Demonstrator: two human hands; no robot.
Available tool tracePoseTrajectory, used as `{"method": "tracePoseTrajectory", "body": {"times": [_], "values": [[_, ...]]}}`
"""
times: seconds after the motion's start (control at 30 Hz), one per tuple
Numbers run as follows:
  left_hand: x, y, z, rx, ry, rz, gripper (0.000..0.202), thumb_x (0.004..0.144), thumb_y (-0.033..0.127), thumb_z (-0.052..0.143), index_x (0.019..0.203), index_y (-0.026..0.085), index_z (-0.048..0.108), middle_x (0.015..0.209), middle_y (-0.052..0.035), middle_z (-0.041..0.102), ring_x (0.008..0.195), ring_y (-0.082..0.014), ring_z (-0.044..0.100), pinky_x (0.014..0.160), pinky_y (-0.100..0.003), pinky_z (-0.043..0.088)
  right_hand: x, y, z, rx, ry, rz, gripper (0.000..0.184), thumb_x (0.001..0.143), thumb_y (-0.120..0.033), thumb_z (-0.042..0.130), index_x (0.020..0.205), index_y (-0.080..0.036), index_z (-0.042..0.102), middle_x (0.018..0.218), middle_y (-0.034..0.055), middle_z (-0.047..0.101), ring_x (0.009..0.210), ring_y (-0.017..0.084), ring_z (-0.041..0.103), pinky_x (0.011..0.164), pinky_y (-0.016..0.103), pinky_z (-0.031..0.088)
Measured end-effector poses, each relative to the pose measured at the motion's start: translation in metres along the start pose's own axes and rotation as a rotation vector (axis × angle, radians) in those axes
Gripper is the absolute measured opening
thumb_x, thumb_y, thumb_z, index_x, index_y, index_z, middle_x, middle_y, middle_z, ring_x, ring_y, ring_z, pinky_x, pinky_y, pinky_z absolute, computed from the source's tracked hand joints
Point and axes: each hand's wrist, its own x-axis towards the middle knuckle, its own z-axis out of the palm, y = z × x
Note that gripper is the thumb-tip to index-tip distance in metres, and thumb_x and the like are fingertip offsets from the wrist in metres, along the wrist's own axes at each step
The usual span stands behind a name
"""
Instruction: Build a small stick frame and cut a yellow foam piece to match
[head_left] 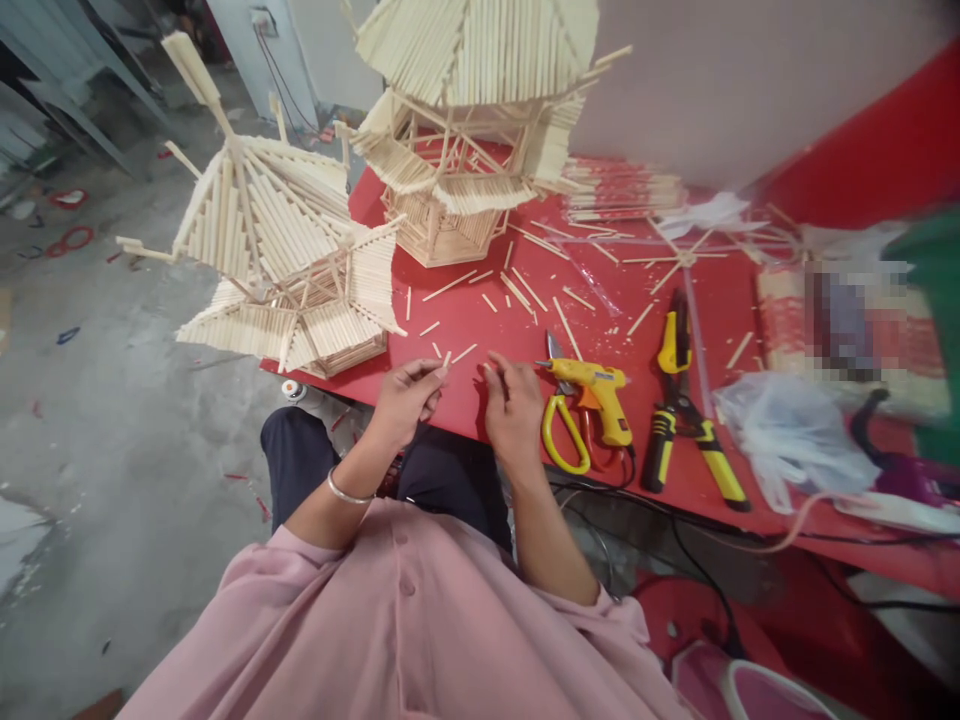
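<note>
My left hand [409, 395] hovers at the near edge of the red table [465, 320], fingers pinched on a short wooden stick [445, 362]. My right hand [512, 405] is beside it, fingers curled with the tips pinched together; what they hold is too small to make out. Loose sticks [517, 290] lie scattered on the table just beyond both hands. A yellow glue gun [592, 390] lies immediately right of my right hand.
Two stick-built pagoda models stand nearby: one [285, 260] tilted at the table's left edge, a taller one [472, 120] behind. Yellow-handled scissors [562, 430], yellow-black pliers [679, 410], a plastic bag [787, 440], a stick bundle [622, 190] and black cables [675, 520] lie to the right.
</note>
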Motion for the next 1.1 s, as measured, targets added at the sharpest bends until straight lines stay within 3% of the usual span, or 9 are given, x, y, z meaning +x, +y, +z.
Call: {"method": "tracePoseTrajectory", "body": {"times": [0.1, 0.27, 0.33, 0.63, 1.1], "values": [[0.0, 0.0, 0.001, -0.005, -0.016, 0.01, 0.039, 0.059, 0.039, 0.087, 0.081, 0.014, 0.066, 0.056, 0.0041, 0.059, 0.037, -0.0026, 0.041, 0.035, -0.015, 0.025, -0.001, -0.008, 0.006, 0.181, 0.043, 0.055, 0.03, 0.096, -0.042, 0.049, 0.099, -0.02, 0.07, 0.093, 0.0075, 0.069, 0.089, 0.019, 0.064, 0.084, 0.036, 0.053], [0.0, -0.001, 0.0, 0.03, -0.033, 0.038, 0.04, 0.06, 0.043, 0.086, 0.081, 0.015, 0.067, 0.057, 0.0048, 0.06, 0.038, -0.0031, 0.043, 0.034, -0.016, 0.03, -0.004, -0.027, 0.023, 0.604, 0.113, 0.379, 0.031, 0.084, -0.048, 0.067, 0.1, -0.021, 0.067, 0.087, 0.0031, 0.073, 0.07, 0.014, 0.067, 0.063, 0.028, 0.055], [0.0, -0.002, -0.001, 0.044, -0.042, 0.049, 0.039, 0.062, 0.044, 0.085, 0.081, 0.015, 0.068, 0.057, 0.0048, 0.06, 0.037, -0.003, 0.043, 0.034, -0.016, 0.031, -0.004, -0.031, 0.027, 0.67, 0.131, 0.433, 0.032, 0.08, -0.049, 0.07, 0.096, -0.02, 0.068, 0.083, 0.0025, 0.074, 0.068, 0.015, 0.067, 0.061, 0.027, 0.055], [-0.002, -0.003, -0.001, 0.119, -0.051, 0.057, 0.038, 0.067, 0.047, 0.082, 0.084, 0.015, 0.069, 0.056, 0.0045, 0.06, 0.038, -0.0043, 0.046, 0.036, -0.017, 0.036, -0.003, -0.031, 0.027, 0.589, 0.149, 0.392, 0.025, 0.08, -0.045, 0.071, 0.088, -0.022, 0.075, 0.081, 0.0019, 0.075, 0.071, 0.015, 0.068, 0.071, 0.03, 0.057], [-0.004, -0.003, -0.001, 0.133, -0.053, 0.067, 0.038, 0.067, 0.047, 0.083, 0.083, 0.015, 0.069, 0.055, 0.0047, 0.059, 0.038, -0.0043, 0.046, 0.035, -0.017, 0.034, -0.002, -0.031, 0.026, 0.56, 0.105, 0.369, 0.027, 0.08, -0.046, 0.07, 0.088, -0.021, 0.076, 0.082, 0.0025, 0.076, 0.072, 0.015, 0.067, 0.07, 0.029, 0.055]]}}
